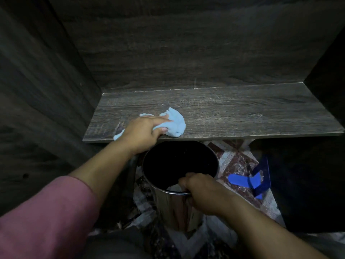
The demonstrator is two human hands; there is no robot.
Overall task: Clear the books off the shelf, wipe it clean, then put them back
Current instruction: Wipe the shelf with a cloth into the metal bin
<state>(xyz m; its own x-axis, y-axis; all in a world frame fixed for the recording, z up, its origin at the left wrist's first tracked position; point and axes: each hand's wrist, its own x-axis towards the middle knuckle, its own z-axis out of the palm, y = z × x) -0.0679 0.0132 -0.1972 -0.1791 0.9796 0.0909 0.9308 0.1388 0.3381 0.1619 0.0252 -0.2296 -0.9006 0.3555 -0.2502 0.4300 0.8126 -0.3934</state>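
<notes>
The left hand [143,132] grips a crumpled blue cloth [174,124] at the front edge of the dark wooden shelf [233,113]. Directly below, the right hand [203,191] clasps the rim of a metal bin [177,204].

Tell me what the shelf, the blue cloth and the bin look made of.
The shelf looks like dark wood-grain laminate, matte, with pale scuffs. The cloth seems soft light-blue fabric, perhaps microfibre; it bunches in folds. The bin appears polished metal, likely steel: its wall reflects like a mirror.
</notes>
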